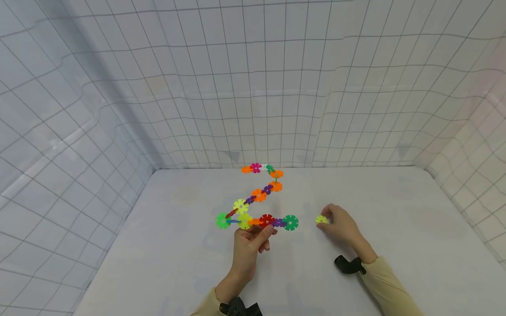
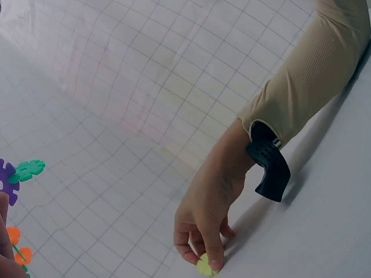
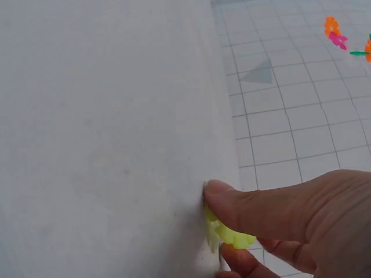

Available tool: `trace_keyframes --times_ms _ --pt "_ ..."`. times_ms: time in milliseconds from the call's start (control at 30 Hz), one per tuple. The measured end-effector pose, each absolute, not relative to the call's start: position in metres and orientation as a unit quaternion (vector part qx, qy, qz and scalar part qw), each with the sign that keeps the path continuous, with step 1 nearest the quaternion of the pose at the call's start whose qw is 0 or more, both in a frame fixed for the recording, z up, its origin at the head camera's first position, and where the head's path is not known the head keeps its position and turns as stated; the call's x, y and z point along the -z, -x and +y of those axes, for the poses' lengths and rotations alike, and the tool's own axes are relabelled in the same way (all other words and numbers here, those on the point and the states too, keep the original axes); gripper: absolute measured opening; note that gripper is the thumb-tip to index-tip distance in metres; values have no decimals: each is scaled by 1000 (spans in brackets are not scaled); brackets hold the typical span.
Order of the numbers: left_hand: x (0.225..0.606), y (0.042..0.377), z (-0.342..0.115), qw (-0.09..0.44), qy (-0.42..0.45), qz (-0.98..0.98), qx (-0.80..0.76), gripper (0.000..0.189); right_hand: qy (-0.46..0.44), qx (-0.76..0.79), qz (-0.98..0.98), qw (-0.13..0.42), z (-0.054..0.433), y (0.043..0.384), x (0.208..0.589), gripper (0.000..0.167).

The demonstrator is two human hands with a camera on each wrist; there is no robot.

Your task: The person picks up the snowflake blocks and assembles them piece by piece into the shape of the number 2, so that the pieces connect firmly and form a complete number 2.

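Note:
A zigzag chain (image 1: 258,195) of notched plastic snowflake discs, in orange, purple, yellow, green, red and pink, stands out in front of me in the head view. My left hand (image 1: 249,251) pinches its near row close to the red disc (image 1: 267,220); a green disc (image 1: 290,222) ends that row on the right. To the right, my right hand (image 1: 345,227) pinches a yellow snowflake disc (image 1: 320,220) between thumb and fingers, low over the table. In the right wrist view the thumb covers part of this yellow disc (image 3: 235,236). Only the edge of the left hand shows in the left wrist view.
A white table surface (image 1: 174,254) lies beneath both hands. White cloth with a dark grid (image 1: 253,87) rises behind it and on both sides. Black straps with mounts (image 1: 349,265) sit at the wrists, over beige sleeves.

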State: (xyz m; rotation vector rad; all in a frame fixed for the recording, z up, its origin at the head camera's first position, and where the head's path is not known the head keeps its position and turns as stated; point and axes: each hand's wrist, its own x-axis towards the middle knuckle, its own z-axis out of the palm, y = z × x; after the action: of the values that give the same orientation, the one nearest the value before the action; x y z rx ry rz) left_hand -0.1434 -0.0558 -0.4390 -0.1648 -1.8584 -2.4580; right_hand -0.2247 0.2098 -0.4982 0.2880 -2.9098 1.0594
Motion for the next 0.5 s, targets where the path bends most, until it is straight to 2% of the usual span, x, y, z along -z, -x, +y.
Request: trace_keyframes --times_ms 200,300,500 --pt "439 144 -57 28 55 -602 796 23 -104 -383 -917 33 202 220 494 16" --pt "439 144 -57 29 54 -601 797 23 -102 -423 -900 13 197 217 488 13" --pt "437 144 -58 27 51 -597 800 24 -132 -567 -812 -41 187 201 452 24"
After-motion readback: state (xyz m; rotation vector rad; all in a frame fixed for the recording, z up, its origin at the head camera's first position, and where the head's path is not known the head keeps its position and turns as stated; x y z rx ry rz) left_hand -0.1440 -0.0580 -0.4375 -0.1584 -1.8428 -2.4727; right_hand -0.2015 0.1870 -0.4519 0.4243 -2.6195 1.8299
